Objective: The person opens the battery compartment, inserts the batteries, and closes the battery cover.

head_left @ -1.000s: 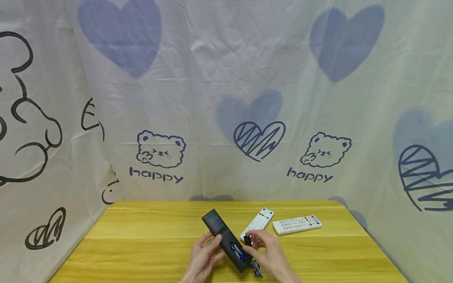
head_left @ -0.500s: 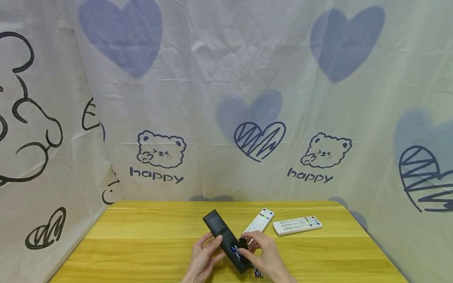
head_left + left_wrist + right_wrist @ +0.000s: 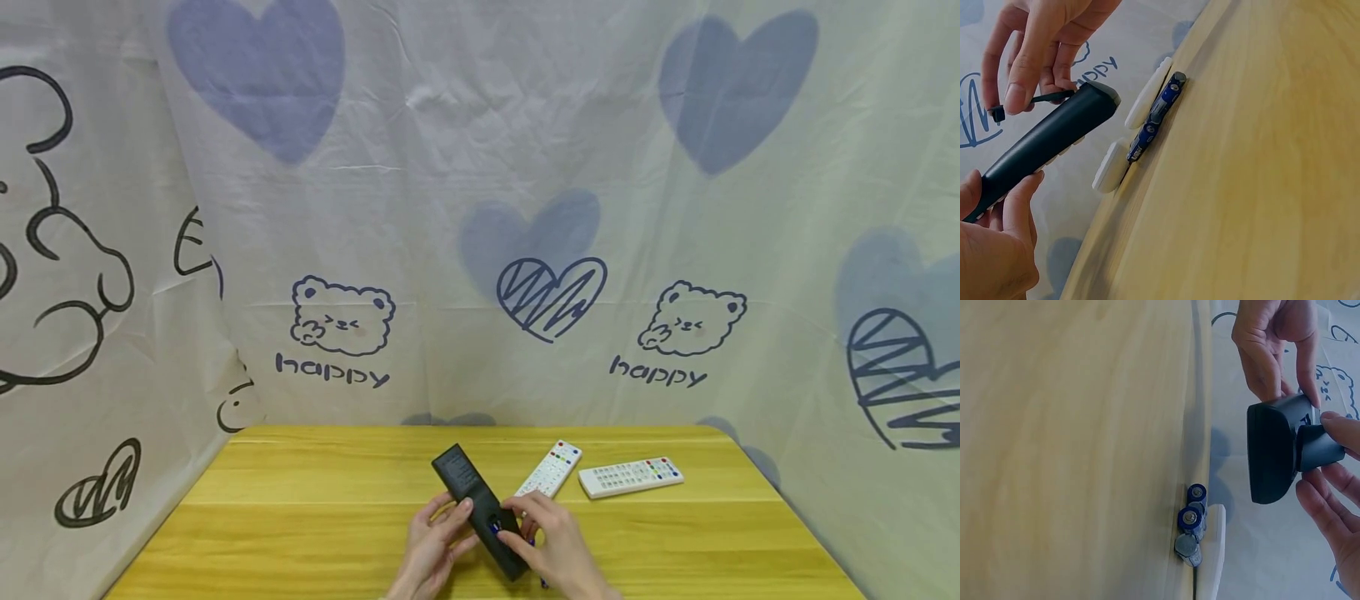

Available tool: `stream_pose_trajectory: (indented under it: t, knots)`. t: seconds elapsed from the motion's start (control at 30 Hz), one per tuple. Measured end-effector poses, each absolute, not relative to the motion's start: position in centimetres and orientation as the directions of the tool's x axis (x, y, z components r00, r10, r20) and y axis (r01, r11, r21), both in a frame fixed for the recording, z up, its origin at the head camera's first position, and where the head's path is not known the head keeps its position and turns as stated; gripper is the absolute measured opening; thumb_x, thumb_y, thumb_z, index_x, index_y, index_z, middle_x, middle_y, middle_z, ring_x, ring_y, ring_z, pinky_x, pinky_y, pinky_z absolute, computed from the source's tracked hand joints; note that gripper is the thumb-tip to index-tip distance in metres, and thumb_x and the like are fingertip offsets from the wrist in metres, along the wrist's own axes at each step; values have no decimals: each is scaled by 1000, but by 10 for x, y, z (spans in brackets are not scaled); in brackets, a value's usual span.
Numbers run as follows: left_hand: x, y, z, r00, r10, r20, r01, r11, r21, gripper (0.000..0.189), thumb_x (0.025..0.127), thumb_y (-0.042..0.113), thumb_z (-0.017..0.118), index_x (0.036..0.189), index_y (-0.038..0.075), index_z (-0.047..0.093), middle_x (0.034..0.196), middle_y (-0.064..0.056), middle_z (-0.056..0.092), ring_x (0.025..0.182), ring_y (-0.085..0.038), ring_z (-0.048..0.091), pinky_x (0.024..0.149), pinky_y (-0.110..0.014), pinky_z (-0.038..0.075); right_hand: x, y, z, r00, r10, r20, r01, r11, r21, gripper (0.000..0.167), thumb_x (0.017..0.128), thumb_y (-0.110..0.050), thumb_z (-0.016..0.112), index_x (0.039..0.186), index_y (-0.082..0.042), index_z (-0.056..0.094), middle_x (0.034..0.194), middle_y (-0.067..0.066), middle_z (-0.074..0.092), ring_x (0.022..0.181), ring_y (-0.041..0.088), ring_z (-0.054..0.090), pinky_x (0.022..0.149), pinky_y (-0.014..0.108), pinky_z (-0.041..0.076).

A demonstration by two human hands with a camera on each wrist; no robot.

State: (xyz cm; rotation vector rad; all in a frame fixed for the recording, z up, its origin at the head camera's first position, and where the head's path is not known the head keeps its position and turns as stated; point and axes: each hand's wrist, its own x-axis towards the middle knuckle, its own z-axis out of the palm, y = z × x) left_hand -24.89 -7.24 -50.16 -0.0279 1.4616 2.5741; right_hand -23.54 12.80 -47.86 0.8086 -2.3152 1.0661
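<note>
Left hand (image 3: 435, 542) grips black remote (image 3: 457, 472), back up, above table (image 3: 300, 517). Right hand (image 3: 558, 546) pinches black cover (image 3: 1321, 450) between thumb and fingers. Change: cover shifts from beside remote to over battery compartment; only end of fitted batteries (image 3: 495, 527) shows now. Fitting seems under way, not finished: cover tilted, one end raised off remote. Loose batteries (image 3: 1163, 106) lie on table below. Farther: two white remotes (image 3: 632, 477), buttons up.
</note>
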Motion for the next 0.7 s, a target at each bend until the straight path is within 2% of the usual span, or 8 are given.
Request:
stream_pose_trajectory:
  t: [0.33,0.47,0.6,0.7]
  knots:
    - [-250,-70,-503,-985,150,-87,-152,-506,849,54,96,17,69,139,-4,43,105,-4,70,96,-16,72,85,-35,65,-238,128,-479,-689,-384,615,-710,527,-466,27,82,-13,83,106,-11,72,87,-4,62,65,-6,47,53,12,45]
    - [-250,-70,-503,-984,159,-78,-150,-509,848,48,97,16,68,135,-2,47,104,-3,71,96,-16,72,85,-36,65,-243,133,-482,-679,-424,599,-731,471,-494,28,82,-15,82,108,-12,71,89,-2,64,68,4,51,55,17,50]
    - [-250,-70,-504,-982,173,-74,-154,-516,842,39,97,14,68,130,1,52,103,-3,71,95,-15,72,85,-36,65,-247,140,-483,-676,-489,551,-735,389,-556,26,88,-18,77,113,-14,70,95,2,65,77,19,55,61,22,53]
    - [-250,-70,-505,-980,182,-73,-159,-518,840,36,97,14,67,128,2,55,103,-3,72,95,-15,72,84,-36,65,-248,144,-481,-689,-534,491,-705,333,-626,24,94,-20,70,117,-15,68,101,6,62,84,20,55,65,24,52]
